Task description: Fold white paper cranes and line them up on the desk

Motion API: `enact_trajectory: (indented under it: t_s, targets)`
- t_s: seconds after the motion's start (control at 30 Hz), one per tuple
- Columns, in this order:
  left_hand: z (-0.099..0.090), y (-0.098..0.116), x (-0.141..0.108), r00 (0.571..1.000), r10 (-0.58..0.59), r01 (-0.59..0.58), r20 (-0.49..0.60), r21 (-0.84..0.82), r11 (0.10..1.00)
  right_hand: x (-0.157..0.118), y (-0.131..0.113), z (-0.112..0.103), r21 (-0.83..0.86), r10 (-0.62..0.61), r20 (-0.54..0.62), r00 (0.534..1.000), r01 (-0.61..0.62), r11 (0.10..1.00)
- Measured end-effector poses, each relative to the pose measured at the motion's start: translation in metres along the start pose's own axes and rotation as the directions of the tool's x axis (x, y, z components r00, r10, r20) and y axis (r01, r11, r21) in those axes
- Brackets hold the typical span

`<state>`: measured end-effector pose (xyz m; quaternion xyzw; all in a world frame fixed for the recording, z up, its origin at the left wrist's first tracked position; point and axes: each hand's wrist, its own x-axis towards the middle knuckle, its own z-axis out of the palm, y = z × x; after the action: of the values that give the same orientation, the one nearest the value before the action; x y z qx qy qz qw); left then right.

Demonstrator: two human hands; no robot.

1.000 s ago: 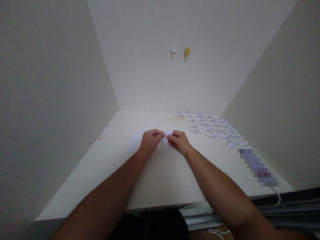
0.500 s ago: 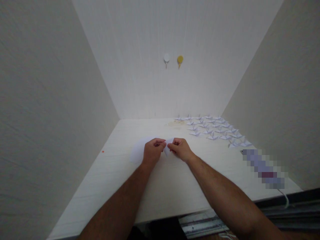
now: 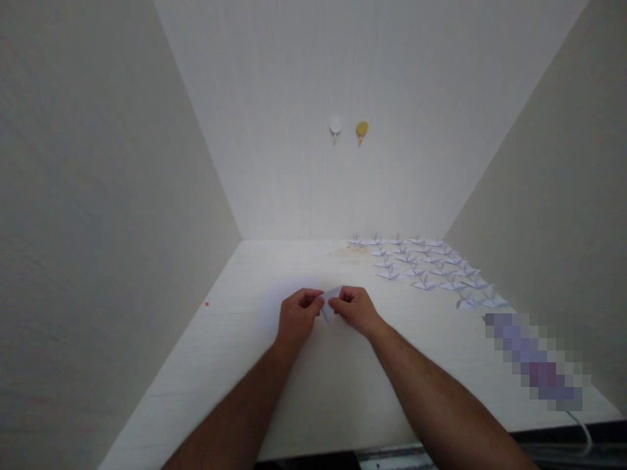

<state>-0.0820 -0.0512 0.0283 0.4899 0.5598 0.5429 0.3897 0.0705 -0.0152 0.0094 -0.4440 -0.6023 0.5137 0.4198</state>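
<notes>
Between my two hands is a small folded piece of white paper [image 3: 331, 304], its lower point hanging down between the fingers. My left hand [image 3: 300, 314] pinches its left edge with thumb and fingers. My right hand [image 3: 357, 308] grips the right side in a similar pinch. Both hands are just above the white tabletop [image 3: 337, 398]. A bluish-white patch [image 3: 269, 310] shows on the table behind my left hand; whether it is paper or light I cannot tell. The creases under my fingertips are hidden.
Several folded paper cranes [image 3: 424, 285] stand in rows at the back right. A blurred-out long object [image 3: 531, 359] with a white cable [image 3: 582, 427] lies near the right edge. A white hook [image 3: 336, 125] and a yellow hook [image 3: 362, 128] hang on the back wall. A small red bit [image 3: 206, 303] lies left.
The view has tilted and shifted slightly, so the table and cranes appear lower. Both hands keep their pinch on the paper, with hardly any movement relative to each other.
</notes>
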Motion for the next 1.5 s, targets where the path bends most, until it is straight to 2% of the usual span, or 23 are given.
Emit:
enact_trajectory:
  t_s: [0.17,0.4,0.57,0.67,0.8,0.93,1.0,1.23,1.37,1.5]
  targets:
    - [0.0,-0.001,-0.002,0.999,0.016,-0.015,-0.044,0.038,0.999,0.0,-0.002,0.004,-0.028,0.032,0.023,0.999,-0.031,0.999]
    - [-0.001,-0.005,-0.003,0.991,0.129,-0.123,-0.036,0.152,0.981,0.002,0.002,0.007,-0.082,-0.01,-0.05,0.999,0.006,0.997]
    - [-0.001,-0.006,0.001,0.996,0.069,-0.066,-0.05,0.067,0.996,0.005,0.001,0.004,0.049,-0.067,0.063,0.996,0.064,0.997]
    - [-0.001,-0.004,0.001,0.999,0.033,-0.033,-0.021,0.026,0.999,0.004,-0.002,0.001,0.175,-0.099,0.117,0.988,0.078,0.981]
    - [-0.001,-0.004,0.001,0.999,0.046,-0.046,0.012,-0.005,0.999,0.001,-0.006,0.001,0.212,-0.091,0.138,0.986,0.06,0.975]
    - [-0.003,-0.007,0.003,0.989,0.035,-0.019,0.146,-0.11,0.994,0.001,-0.008,0.002,0.249,-0.089,0.127,0.988,0.055,0.967]
    - [-0.005,-0.008,0.005,0.979,0.034,-0.012,0.202,-0.111,0.994,0.003,-0.008,0.002,0.261,-0.077,0.113,0.991,0.045,0.964]
    - [-0.007,-0.009,0.006,0.967,0.038,0.01,0.25,-0.186,0.982,0.006,-0.006,0.001,0.325,-0.096,0.124,0.988,0.051,0.944]
    - [-0.007,-0.007,0.007,0.95,0.07,-0.02,0.306,-0.162,0.987,0.007,-0.005,0.001,0.331,-0.083,0.117,0.99,0.04,0.943]
    - [-0.007,-0.007,0.007,0.95,0.054,0.0,0.307,-0.173,0.985,0.007,-0.003,0.0,0.327,-0.089,0.122,0.989,0.045,0.944]
